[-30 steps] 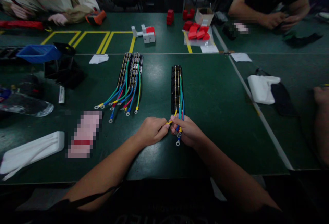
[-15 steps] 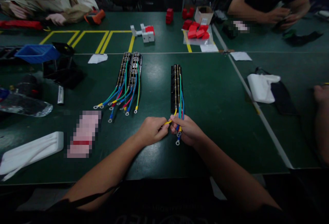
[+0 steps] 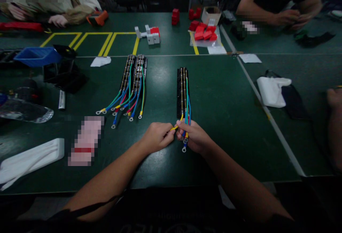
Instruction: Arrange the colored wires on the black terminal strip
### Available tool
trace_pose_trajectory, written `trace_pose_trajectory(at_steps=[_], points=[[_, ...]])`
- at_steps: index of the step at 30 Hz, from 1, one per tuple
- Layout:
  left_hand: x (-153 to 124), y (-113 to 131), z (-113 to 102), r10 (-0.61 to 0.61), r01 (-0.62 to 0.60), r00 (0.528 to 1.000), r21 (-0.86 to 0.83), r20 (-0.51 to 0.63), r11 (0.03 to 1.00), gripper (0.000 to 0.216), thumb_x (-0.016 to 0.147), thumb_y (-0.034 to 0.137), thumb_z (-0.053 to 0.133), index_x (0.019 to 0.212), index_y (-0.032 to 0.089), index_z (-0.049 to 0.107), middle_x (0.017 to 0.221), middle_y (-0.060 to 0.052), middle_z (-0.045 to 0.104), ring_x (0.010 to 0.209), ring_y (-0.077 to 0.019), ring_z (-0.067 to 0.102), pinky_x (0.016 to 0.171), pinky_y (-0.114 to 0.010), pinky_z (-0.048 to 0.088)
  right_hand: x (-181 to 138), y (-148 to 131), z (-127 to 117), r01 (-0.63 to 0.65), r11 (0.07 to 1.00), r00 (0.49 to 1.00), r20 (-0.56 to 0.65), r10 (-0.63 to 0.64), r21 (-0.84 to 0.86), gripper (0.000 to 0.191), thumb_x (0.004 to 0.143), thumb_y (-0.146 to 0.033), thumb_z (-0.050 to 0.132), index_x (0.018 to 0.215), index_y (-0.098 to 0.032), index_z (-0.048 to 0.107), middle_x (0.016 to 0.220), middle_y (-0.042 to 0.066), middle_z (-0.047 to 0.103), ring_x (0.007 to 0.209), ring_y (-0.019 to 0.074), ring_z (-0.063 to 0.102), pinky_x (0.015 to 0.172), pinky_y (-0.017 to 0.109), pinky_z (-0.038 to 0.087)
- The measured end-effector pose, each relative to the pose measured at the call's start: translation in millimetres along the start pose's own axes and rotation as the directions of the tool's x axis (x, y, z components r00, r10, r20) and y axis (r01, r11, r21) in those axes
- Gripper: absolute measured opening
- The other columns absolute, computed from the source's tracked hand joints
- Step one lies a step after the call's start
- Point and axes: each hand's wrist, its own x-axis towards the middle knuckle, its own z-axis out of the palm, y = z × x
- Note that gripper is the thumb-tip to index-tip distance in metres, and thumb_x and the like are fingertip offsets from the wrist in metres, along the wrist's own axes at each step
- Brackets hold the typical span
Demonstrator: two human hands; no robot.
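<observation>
At the far left of the bench (image 3: 160, 169) lies a white block with a cable (image 3: 33, 160), with a blue tray (image 3: 40, 55) further back. Then come two wired black strips (image 3: 133, 78) side by side, their green, blue and red leads fanned toward the person and ending in ring terminals, well apart from the hands. Next is the left hand (image 3: 157, 136), thumb and forefinger pinching the yellow wire (image 3: 182, 117) near its free end; the tip itself is hidden in the grip. A third black strip (image 3: 182, 92) lies lengthwise just beyond the hands, and the yellow wire bends from its near end toward the left. The right hand (image 3: 195, 135) has its fingers curled around the bundle of leads (image 3: 188, 110), ring terminals (image 3: 184, 149) poking out below; the yellow wire passes at the thumb's tip, though whether the thumb grips it too, I cannot tell. For good handling, I'd take any pull between the two hands, so that the joint at the strip bears little strain, bend the yellow wire gently, and hold the other leads lightly, clear of the left fingers.
</observation>
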Motion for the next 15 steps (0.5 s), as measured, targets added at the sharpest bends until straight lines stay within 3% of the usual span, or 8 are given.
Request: trace_pose_trajectory(at_steps=[15], points=[[-1.1, -1.7, -0.3, 0.008, -0.009, 1.0, 0.08, 0.008, 0.997, 0.031, 0.094, 0.028, 0.037, 0.07, 0.016, 0.053, 0.058, 0.001, 0.051, 0.052, -0.011, 0.045, 0.055, -0.026, 0.032, 1.7, 2.7, -1.5, 0.002, 1.0, 1.0, -0.016, -0.003, -0.016, 0.033, 0.072, -0.04, 0.073, 0.06, -0.017, 0.053, 0.046, -0.003, 0.053, 0.043, 0.0081, 0.049, 0.047, 0.022, 0.038]])
